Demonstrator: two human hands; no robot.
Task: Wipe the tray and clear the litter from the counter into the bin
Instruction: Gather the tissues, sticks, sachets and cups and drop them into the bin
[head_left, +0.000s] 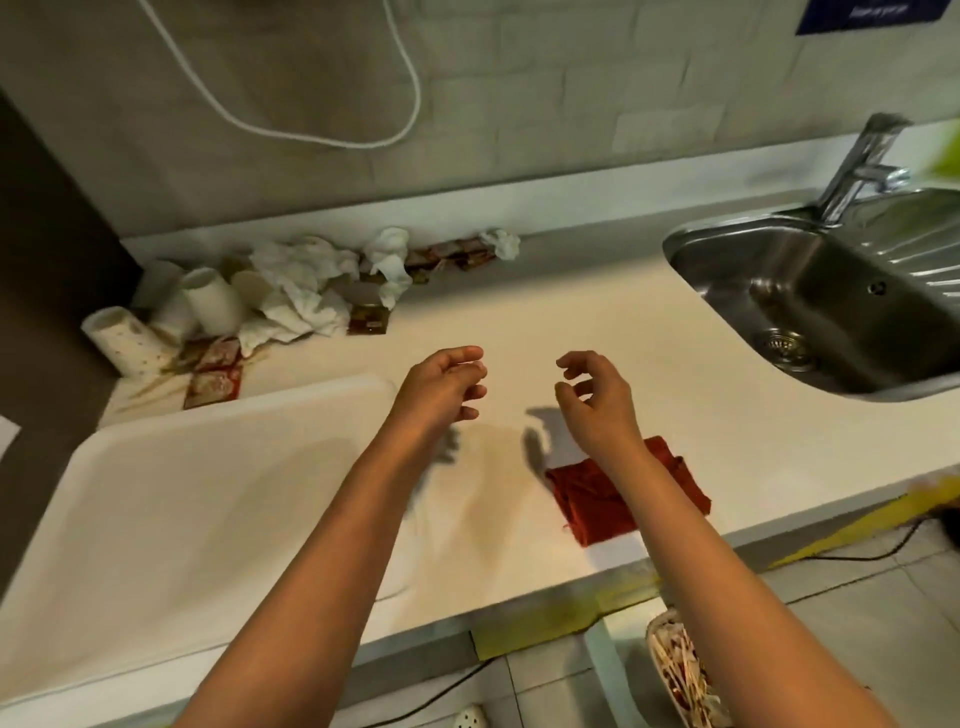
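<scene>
A white tray (197, 493) lies on the counter at the left, its right part crossed by my left forearm. A red cloth (602, 499) lies flat near the counter's front edge, partly under my right wrist. Litter sits at the back left: crumpled napkins (301, 291), several paper cups (208, 301) and red sauce packets (213, 384). My left hand (441, 389) and my right hand (597, 395) hover above the counter between tray and cloth. The fingers of both hang loosely curled and hold nothing. A bin (680, 675) with litter stands on the floor below the counter.
A steel sink (810, 291) with a tap (862, 166) is set into the counter at the right. A white cable (311, 135) hangs on the back wall. Brownish stains mark the counter near the packets. Cables run across the tiled floor.
</scene>
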